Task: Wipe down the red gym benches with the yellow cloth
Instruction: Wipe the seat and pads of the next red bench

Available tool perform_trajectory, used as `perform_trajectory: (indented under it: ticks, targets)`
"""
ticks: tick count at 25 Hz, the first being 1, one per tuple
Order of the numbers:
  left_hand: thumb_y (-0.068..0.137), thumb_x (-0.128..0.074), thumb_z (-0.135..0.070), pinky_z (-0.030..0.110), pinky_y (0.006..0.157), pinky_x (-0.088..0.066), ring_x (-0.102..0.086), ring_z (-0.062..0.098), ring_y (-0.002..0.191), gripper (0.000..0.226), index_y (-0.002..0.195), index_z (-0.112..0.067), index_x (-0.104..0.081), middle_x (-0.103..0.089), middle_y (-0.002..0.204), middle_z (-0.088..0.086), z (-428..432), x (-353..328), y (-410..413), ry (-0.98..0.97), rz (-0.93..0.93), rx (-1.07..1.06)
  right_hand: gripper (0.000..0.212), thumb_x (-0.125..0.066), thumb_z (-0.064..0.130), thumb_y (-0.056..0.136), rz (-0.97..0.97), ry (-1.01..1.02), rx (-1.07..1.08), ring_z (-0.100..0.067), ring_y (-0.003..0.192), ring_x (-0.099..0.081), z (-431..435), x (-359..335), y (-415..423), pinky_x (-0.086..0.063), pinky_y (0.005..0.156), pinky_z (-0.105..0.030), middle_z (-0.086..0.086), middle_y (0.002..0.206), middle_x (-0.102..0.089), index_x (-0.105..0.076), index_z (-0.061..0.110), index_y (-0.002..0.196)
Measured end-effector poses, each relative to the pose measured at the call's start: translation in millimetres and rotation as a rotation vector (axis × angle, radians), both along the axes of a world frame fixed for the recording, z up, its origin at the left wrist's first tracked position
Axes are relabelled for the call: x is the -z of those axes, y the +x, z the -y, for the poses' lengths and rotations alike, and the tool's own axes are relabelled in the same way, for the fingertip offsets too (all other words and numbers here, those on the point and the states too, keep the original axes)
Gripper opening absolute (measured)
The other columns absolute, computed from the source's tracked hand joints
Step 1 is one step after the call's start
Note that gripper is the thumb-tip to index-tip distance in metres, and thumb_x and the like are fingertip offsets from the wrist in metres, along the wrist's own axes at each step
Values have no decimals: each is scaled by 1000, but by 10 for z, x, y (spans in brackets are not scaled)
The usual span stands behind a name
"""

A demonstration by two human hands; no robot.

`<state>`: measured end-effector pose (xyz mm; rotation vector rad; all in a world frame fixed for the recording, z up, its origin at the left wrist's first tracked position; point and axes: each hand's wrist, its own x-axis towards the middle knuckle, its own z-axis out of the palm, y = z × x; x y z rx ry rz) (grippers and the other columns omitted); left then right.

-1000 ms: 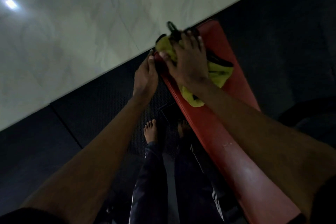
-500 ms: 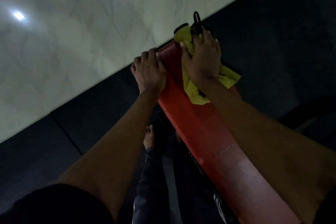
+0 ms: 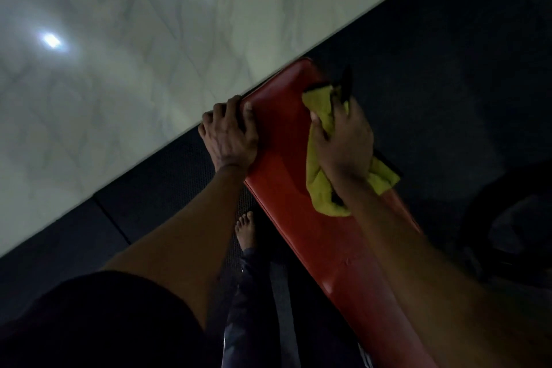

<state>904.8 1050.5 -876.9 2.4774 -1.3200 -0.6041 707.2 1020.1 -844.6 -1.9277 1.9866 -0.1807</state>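
A long red gym bench [image 3: 286, 158] runs from the lower right up to the middle of the head view. My left hand [image 3: 228, 133] grips its left edge near the far end, fingers curled over the rim. My right hand [image 3: 343, 143] holds a crumpled yellow cloth [image 3: 319, 188] against the bench's right side. A dark strap or loop [image 3: 346, 84] sticks out past the fingertips. Part of the cloth is hidden under the palm.
Dark rubber mat flooring [image 3: 448, 54] surrounds the bench. Pale marble tiles [image 3: 134, 54] fill the upper left, with bright light reflections. My bare foot [image 3: 246, 228] stands beside the bench's left edge. A dark rounded shape [image 3: 513, 233] sits at the right.
My right hand slid the cloth from the bench's far end toward its right edge. My left hand stays gripping the left edge. More of the red end is now uncovered.
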Motion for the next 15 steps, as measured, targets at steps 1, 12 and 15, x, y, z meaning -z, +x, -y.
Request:
perform_trajectory:
  ticks: [1,12,15]
  targets:
    - [103,-32,-53,43,91,-39,-52,29,106,46,126,-25,-61,-62,114,5,-2,9,-5,2,3,-1,55,-49,51,99,-48,21,-4,-36,135,-47,-175,-25,-82,-39,112,-50,-20,147,-49,-52,18,143]
    - [105,-27,-47,45,96,-34,-50,31,111,46,130,-23,-57,-61,121,6,-13,22,-9,-20,94,64,57,-46,47,98,20,21,-175,-31,141,-41,261,66,232,-36,113,-50,-12,154,-42,-42,25,150]
    - [107,-27,-36,47,111,-25,-44,26,131,44,142,-21,-48,-54,141,4,73,-102,-28,-25,62,168,53,-50,48,96,119,7,-14,-24,121,-56,189,25,99,-46,102,-45,-9,135,-56,-52,23,142]
